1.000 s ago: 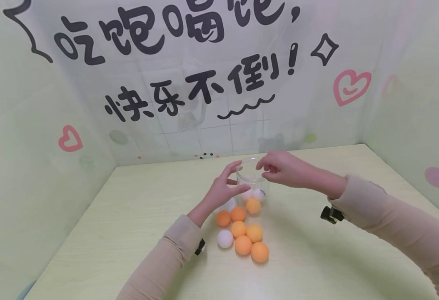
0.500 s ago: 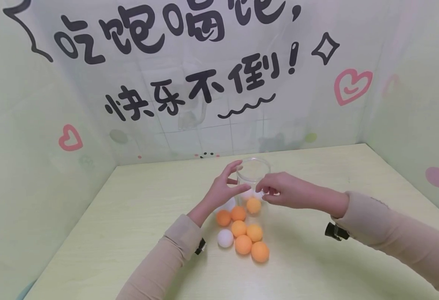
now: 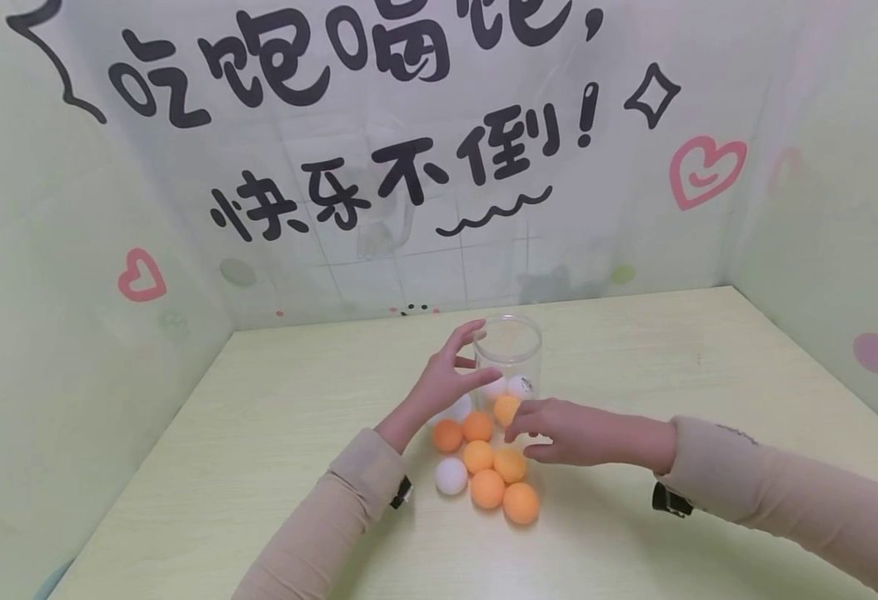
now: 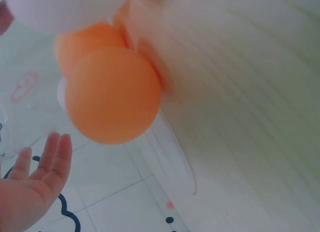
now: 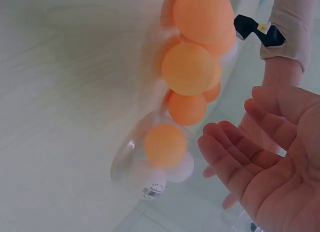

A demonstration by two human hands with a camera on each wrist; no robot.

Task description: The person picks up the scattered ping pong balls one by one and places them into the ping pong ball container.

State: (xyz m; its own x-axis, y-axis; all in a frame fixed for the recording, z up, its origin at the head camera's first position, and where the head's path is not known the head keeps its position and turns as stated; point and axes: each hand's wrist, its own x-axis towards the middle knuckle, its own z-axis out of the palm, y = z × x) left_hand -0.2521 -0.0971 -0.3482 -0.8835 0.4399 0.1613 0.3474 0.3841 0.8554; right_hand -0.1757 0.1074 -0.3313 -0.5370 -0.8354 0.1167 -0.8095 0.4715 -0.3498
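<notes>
My left hand (image 3: 442,379) curves around the left side of a clear cylindrical jar (image 3: 525,354), thumb in front and fingers behind its rim. Through the jar's wall show two white ping-pong balls (image 3: 494,388) and an orange ping-pong ball (image 3: 505,408). My right hand (image 3: 570,432) hovers over the near side of the jar, beside an orange ping-pong ball (image 3: 510,467) on the table. Its fingers are loosely bent, and in the right wrist view nothing lies in the palm (image 5: 280,187). Several more orange balls (image 3: 487,489) and a white ball (image 3: 451,476) lie in a cluster.
Another white ball (image 3: 460,407) sits partly hidden beside the left wrist. The pale wooden table (image 3: 274,467) meets a wall covering (image 3: 409,275) printed with black characters and pink hearts at the back. Side panels stand left and right.
My right hand has come down from the jar's rim toward the balls on the table, its fingers loosening apart. The left hand, the jar and the loose balls stay where they were.
</notes>
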